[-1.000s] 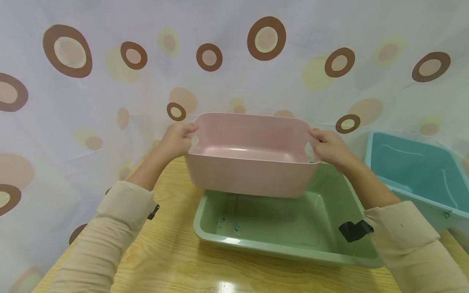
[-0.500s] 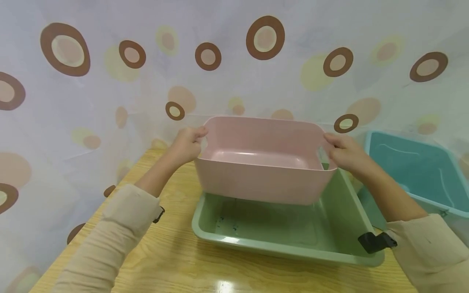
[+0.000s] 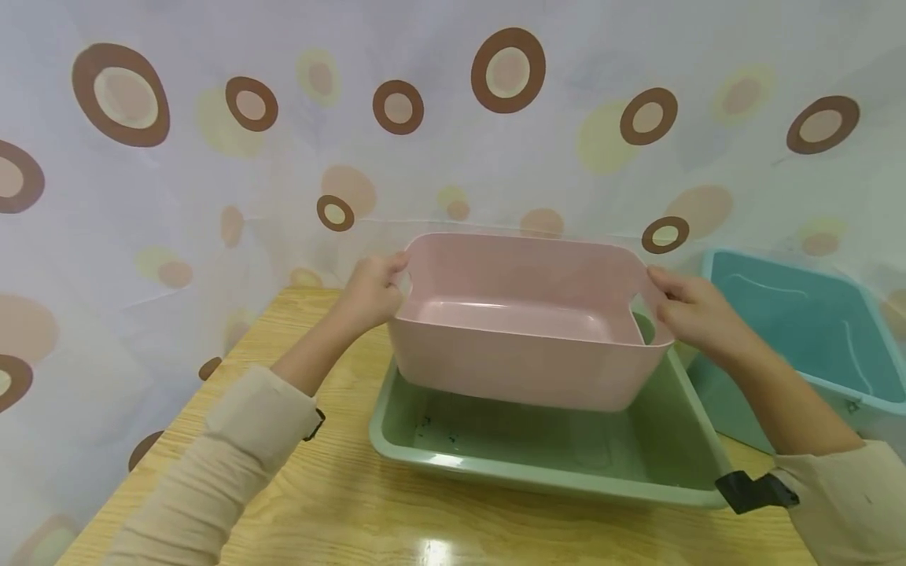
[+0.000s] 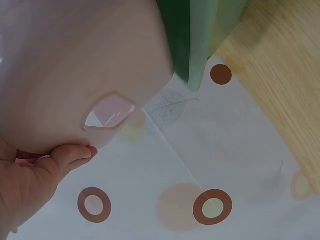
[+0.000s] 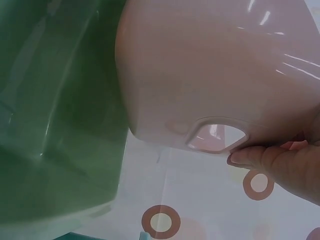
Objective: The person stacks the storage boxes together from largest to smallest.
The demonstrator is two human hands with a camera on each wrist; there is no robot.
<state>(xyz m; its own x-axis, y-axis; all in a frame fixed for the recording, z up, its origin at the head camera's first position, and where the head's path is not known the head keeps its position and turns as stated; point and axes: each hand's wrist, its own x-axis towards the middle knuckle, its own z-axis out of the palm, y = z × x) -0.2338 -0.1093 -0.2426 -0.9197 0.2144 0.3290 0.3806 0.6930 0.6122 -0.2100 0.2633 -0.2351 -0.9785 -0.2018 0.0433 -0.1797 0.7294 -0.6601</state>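
Observation:
A pink plastic basket (image 3: 517, 365) with a cut-out handle hole at each end is held between both hands, over the back part of a green plastic bin (image 3: 545, 472). My left hand (image 3: 371, 292) grips its left rim by the handle hole, thumb along the outside in the left wrist view. At the opposite end, my right hand (image 3: 697, 310) pinches the right rim beside the other hole. The basket's inside shows nothing in it. Small blue specks lie on the green bin's floor near its left end.
A light blue bin (image 3: 800, 322) stands at the right, behind my right forearm. Under the bins is a wooden table (image 3: 297, 487). A white sheet with brown and yellow circles (image 3: 439, 165) hangs close behind the table.
Both hands have carried the pink basket to the right and slightly down in the head view, over the green bin. Their hold on its ends stays the same.

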